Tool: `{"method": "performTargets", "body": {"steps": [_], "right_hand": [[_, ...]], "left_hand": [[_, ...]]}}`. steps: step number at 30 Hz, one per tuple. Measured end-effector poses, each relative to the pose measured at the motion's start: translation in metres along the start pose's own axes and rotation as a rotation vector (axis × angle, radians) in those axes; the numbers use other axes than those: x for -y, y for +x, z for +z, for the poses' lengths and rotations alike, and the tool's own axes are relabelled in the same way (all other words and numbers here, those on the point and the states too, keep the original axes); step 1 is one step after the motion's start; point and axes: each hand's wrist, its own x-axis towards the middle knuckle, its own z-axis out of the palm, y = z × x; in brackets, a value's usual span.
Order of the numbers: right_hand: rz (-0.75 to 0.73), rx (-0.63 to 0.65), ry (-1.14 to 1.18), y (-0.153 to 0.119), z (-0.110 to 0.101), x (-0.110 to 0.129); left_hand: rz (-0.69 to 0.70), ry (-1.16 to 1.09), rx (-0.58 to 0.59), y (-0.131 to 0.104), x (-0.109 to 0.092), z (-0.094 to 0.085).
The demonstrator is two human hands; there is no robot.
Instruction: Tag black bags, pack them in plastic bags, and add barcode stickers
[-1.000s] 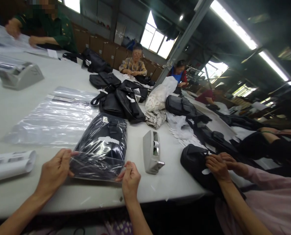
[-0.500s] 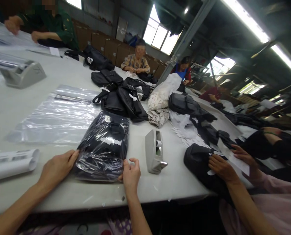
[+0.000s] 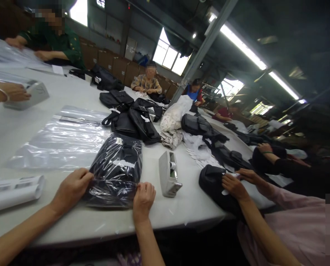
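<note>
A black bag (image 3: 123, 151) lies flat on the white table before me, wrapped in a clear plastic bag (image 3: 109, 192) that glints with creases. My left hand (image 3: 72, 188) pinches the plastic at its left edge. At the right edge my right hand (image 3: 144, 199) has its fingers closed on the same plastic. Just right of the wrapped bag stands a grey tape dispenser (image 3: 167, 175). Flat clear plastic bags (image 3: 62, 140) are spread to the left, partly beneath the wrapped bag. A roll of printed labels (image 3: 15, 190) rests near my left forearm.
Black bags (image 3: 131, 120) are heaped behind, beside a white plastic sack (image 3: 176, 111). At right a co-worker's hands (image 3: 235, 186) hold a black bag (image 3: 212, 181). Another person's hand (image 3: 9, 92) is at a second tape dispenser (image 3: 34, 96) on the left. The table's front edge (image 3: 98, 238) is close.
My right hand's fingers have closed in on the plastic edge. Another person's hand has come in from the left onto the second dispenser. The camera view has shifted.
</note>
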Motion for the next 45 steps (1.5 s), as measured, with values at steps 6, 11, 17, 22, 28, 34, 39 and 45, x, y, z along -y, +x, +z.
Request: {"method": "performTargets", "body": {"steps": [6,11,17,22,28,34,39,45], "right_hand": [[-0.18,0.182,0.052,0.011,-0.02,-0.015],[-0.037,0.098,-0.113,0.008,-0.055,0.004],[-0.274,0.184,-0.145,-0.003,-0.045,0.068],[-0.214,0.376,-0.092,-0.004,-0.009,0.064],[-0.185,0.382,-0.101,-0.002,-0.005,0.063],[-0.202,0.396,-0.039,-0.009,-0.005,0.053],[-0.132,0.42,0.169,-0.007,-0.004,0.015],[-0.181,0.374,0.028,0.008,-0.021,-0.01]], "left_hand": [[0.396,-0.157,0.046,0.008,0.035,0.005],[0.433,-0.207,-0.001,0.005,0.045,0.009],[0.404,-0.259,-0.021,0.0,0.048,0.022],[0.365,-0.273,0.033,0.007,0.061,0.007],[0.257,-0.292,-0.213,0.036,0.027,-0.068],[1.059,-0.23,0.1,0.05,-0.042,-0.031],[0.993,-0.123,0.208,0.054,-0.039,0.009],[0.953,-0.049,0.166,0.054,-0.044,0.001]]}}
